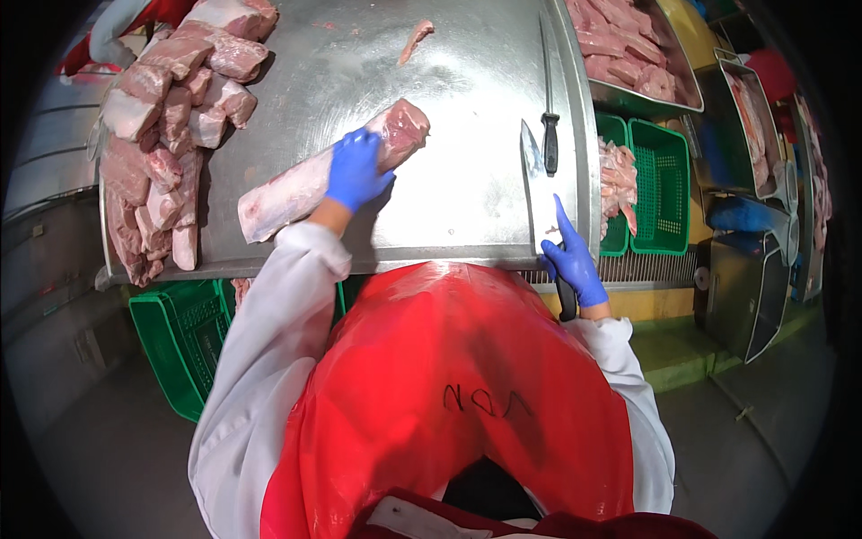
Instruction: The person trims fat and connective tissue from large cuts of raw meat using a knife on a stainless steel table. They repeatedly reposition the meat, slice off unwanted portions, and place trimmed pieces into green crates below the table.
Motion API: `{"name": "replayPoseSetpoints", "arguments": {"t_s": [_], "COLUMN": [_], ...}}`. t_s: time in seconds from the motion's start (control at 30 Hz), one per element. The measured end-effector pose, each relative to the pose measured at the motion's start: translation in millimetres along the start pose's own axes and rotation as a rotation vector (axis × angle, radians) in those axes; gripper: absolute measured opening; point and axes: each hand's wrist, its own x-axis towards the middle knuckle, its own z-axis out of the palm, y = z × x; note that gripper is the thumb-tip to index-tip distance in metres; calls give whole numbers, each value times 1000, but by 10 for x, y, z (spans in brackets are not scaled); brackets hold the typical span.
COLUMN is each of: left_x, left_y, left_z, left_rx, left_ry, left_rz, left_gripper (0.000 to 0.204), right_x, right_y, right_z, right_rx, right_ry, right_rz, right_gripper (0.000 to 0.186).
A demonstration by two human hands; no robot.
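A long pork loin (292, 190) lies slantwise on the steel table, its dark red cut end at the upper right. My left hand (357, 169), in a blue glove, is closed over the top of the loin past its middle. Along the table's right side is a knife (540, 205), its blade pointing away from me. My blue-gloved right hand (575, 268) grips it by the black handle near the front edge, index finger stretched along the blade. Just beyond the blade lies a sharpening steel (550, 144) with a black handle. The fingers under the knife handle are partly hidden.
Many meat pieces (171, 135) are heaped on the left of the steel table (449, 229). A thin meat strip (416, 41) lies at the back. Green baskets (660, 184) stand right; another green basket (184, 346) is below left. A steel tray (628, 97) of meat sits back right.
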Motion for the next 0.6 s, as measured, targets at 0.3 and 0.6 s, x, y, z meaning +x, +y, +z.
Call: {"name": "replayPoseSetpoints", "arguments": {"t_s": [0.3, 0.6], "left_x": [743, 869], "left_y": [211, -133], "left_z": [123, 181], "left_rx": [-136, -338], "left_ry": [72, -68], "left_rz": [-51, -471], "left_gripper": [25, 25], "right_x": [355, 1098], "right_y": [-55, -230], "right_z": [136, 535], "right_rx": [33, 31], "right_ry": [2, -38], "right_rz": [-66, -135], "right_gripper": [84, 82]}}
